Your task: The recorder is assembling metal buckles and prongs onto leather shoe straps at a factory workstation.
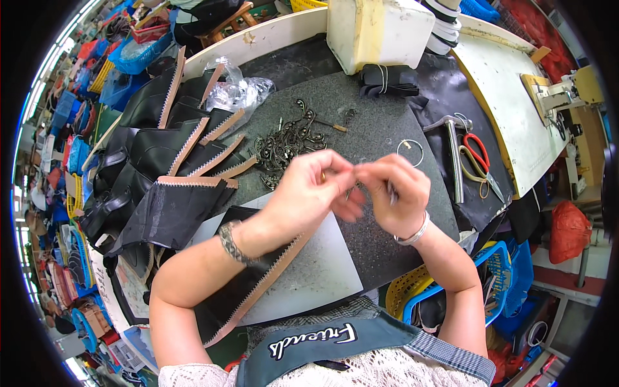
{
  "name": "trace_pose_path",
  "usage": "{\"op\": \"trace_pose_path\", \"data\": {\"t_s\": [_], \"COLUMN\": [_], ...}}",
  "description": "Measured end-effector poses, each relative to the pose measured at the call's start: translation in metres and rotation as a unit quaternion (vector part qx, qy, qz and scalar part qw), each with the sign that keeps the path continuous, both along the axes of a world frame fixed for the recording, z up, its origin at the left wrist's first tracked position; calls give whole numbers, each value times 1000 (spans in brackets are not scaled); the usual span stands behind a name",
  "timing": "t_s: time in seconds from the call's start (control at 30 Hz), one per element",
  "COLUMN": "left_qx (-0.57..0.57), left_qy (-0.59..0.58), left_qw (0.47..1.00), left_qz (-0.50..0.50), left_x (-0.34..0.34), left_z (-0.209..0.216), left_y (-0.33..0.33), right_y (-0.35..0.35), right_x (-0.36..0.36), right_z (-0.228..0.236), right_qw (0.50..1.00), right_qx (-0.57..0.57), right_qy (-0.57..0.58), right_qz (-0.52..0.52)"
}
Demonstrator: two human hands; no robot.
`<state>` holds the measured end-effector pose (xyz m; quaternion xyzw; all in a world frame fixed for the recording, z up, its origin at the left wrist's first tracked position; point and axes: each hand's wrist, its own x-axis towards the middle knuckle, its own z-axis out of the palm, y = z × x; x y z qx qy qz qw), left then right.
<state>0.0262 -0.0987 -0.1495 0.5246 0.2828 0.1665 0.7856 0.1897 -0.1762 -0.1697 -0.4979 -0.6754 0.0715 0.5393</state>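
Observation:
Over the grey stone slab (pixel 380 258), my left hand (pixel 316 187) and my right hand (pixel 400 193) meet at the fingertips. Both are closed in a pinch, and what they hold between them is too small and hidden to name. A bit of metal shows among the right fingers. Just beyond the left hand lies a heap of dark metal ornaments (pixel 289 143), curved and openwork. Under my left forearm a black leather piece with a tan saw-toothed edge (pixel 274 276) rests partly on a white board (pixel 329 277).
Several black leather pieces with tan toothed strips (pixel 171 151) pile up at left beside a clear plastic bag (pixel 242 90). At right lie a hammer (pixel 455 161), red-handled scissors (pixel 477 155) and a ring (pixel 411 152). A white box (pixel 403 35) stands behind; blue baskets (pixel 495 284) sit lower right.

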Motion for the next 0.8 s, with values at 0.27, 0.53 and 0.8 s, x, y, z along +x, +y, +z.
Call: {"op": "trace_pose_path", "data": {"t_s": [0.27,0.53,0.8], "left_qx": [646,574,-45], "left_qy": [228,285,-38], "left_qw": [721,765,995], "left_qz": [108,64,77], "left_x": [22,8,-16], "left_z": [-47,-22,20], "left_y": [116,100,38], "right_y": [61,46,5], "right_x": [45,51,-2], "right_z": [-33,-20,9], "right_qw": [977,968,927], "right_qx": [-141,-190,-283], "right_qy": [-67,52,235], "right_qz": [-144,-153,74]}}
